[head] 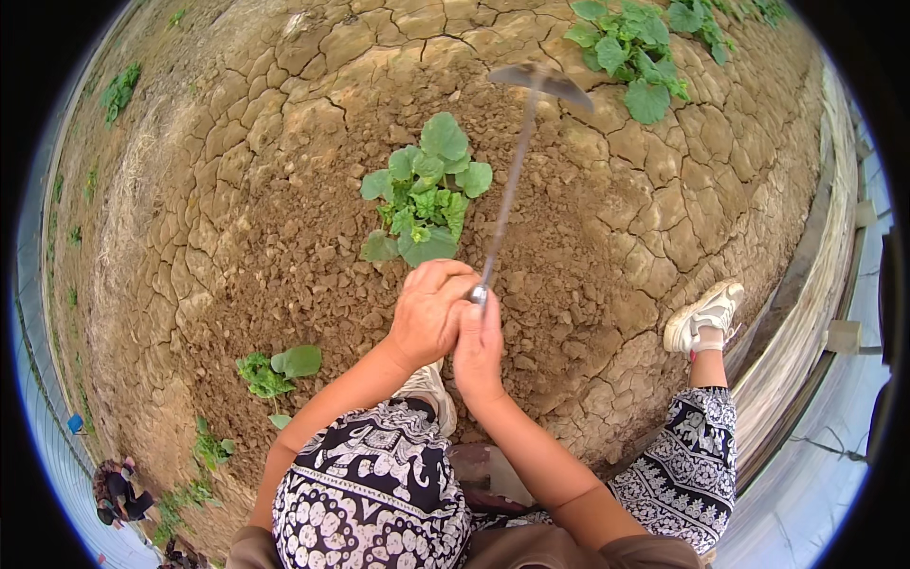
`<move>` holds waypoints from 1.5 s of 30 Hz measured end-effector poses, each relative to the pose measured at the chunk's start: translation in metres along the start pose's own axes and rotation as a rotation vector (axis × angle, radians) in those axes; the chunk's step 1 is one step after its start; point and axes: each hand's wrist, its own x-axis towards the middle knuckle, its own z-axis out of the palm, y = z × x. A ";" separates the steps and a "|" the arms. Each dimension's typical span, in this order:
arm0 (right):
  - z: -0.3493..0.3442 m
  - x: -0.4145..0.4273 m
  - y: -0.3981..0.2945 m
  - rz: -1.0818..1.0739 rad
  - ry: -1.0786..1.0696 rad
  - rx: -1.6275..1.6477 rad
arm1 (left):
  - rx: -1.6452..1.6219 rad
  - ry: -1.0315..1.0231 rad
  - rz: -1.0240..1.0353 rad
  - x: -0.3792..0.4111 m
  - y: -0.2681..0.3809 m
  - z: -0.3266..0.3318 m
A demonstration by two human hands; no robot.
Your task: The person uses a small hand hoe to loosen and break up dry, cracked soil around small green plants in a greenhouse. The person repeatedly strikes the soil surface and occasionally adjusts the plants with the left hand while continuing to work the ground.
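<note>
Both of my hands are closed around the handle end of a hand hoe. My left hand wraps it from the left, and my right hand grips beside it with the thumb along the handle. From a metal collar a thin shaft runs up to a wide, slightly blurred blade. The blade appears over the soil to the upper right of a leafy green plant, possibly a melon or cucumber seedling. Loose, broken soil surrounds this plant. The grip itself is mostly hidden by my fingers.
Cracked, dry ground extends to the right. Another leafy plant grows at upper right, a smaller one at lower left. My shoe stands near plastic sheeting. A person crouches at far lower left.
</note>
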 end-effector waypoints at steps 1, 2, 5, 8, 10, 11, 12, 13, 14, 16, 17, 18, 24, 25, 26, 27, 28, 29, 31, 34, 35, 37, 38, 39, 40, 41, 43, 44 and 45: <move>-0.021 0.003 -0.026 0.271 0.044 0.306 | -0.028 -0.073 0.090 0.006 0.007 0.008; -0.038 0.012 -0.024 0.313 0.144 0.349 | -0.069 -0.189 0.100 0.001 0.010 0.013; -0.142 0.045 0.044 0.549 0.274 0.011 | -0.112 -0.650 -0.054 -0.031 0.000 0.056; -0.188 0.060 0.077 0.503 0.222 -0.247 | 0.005 -0.552 -0.218 -0.103 -0.055 0.082; -0.191 0.083 0.063 0.428 0.183 -0.223 | 0.006 -0.425 -0.218 -0.128 -0.072 0.080; -0.188 0.105 0.050 0.386 0.125 -0.215 | -0.031 -0.349 -0.210 -0.132 -0.072 0.077; -0.188 0.132 0.044 0.320 0.169 -0.312 | -0.019 -0.288 -0.302 -0.128 -0.068 0.076; -0.185 0.161 0.040 0.252 0.208 -0.410 | -0.033 -0.264 -0.331 -0.128 -0.072 0.080; -0.176 0.187 0.027 0.154 0.260 -0.595 | -0.041 -0.271 -0.359 -0.129 -0.076 0.078; -0.169 0.212 0.023 0.068 0.287 -0.864 | -0.053 -0.277 -0.385 -0.124 -0.078 0.081; -0.175 0.213 0.041 0.093 0.266 -0.948 | -0.057 -0.285 -0.381 -0.120 -0.076 0.083; -0.168 0.211 0.052 0.116 0.236 -1.025 | -0.058 -0.294 -0.384 -0.119 -0.078 0.085; -0.152 0.136 0.057 0.277 0.225 -0.762 | -0.006 -0.271 -0.380 -0.124 -0.084 0.082; -0.156 0.118 0.055 0.184 0.244 -0.816 | -0.011 -0.262 -0.371 -0.123 -0.083 0.085; -0.150 0.099 0.050 0.157 0.241 -0.812 | 0.004 -0.275 -0.381 -0.124 -0.084 0.081; -0.142 0.080 0.039 0.130 0.235 -0.752 | 0.011 -0.263 -0.374 -0.126 -0.087 0.079; -0.156 0.068 0.047 0.156 0.202 -0.707 | 0.003 -0.253 -0.352 -0.125 -0.087 0.082; -0.171 0.064 0.056 0.182 0.169 -0.662 | -0.004 -0.242 -0.331 -0.124 -0.087 0.086; -0.169 0.060 0.015 0.376 0.141 -0.349 | -0.004 -0.250 -0.324 -0.126 -0.086 0.086; -0.155 0.056 -0.037 0.183 0.242 -0.218 | 0.026 -0.247 -0.317 -0.128 -0.089 0.085; -0.154 0.050 -0.041 0.116 0.277 -0.252 | 0.035 -0.242 -0.323 -0.131 -0.088 0.083; -0.154 0.035 -0.004 0.074 0.283 -0.373 | 0.051 -0.229 -0.319 -0.128 -0.087 0.081; -0.156 0.032 0.024 0.049 0.290 -0.441 | 0.042 -0.237 -0.320 -0.123 -0.087 0.085; -0.157 0.046 0.049 0.038 0.237 -0.910 | 0.034 -0.252 -0.320 -0.118 -0.086 0.086; -0.176 0.074 0.089 0.391 0.123 -0.884 | 0.016 -0.270 -0.307 -0.113 -0.080 0.090; -0.177 0.100 0.090 0.135 0.155 -1.018 | 0.014 -0.268 -0.296 -0.114 -0.079 0.090; -0.148 0.152 0.034 0.449 0.109 -0.536 | 0.043 -0.250 -0.306 -0.122 -0.086 0.086; -0.140 0.145 0.016 0.399 0.101 -0.441 | 0.071 -0.269 -0.312 -0.124 -0.086 0.084; -0.135 0.141 0.000 0.338 0.097 -0.352 | 0.057 -0.280 -0.358 -0.125 -0.085 0.080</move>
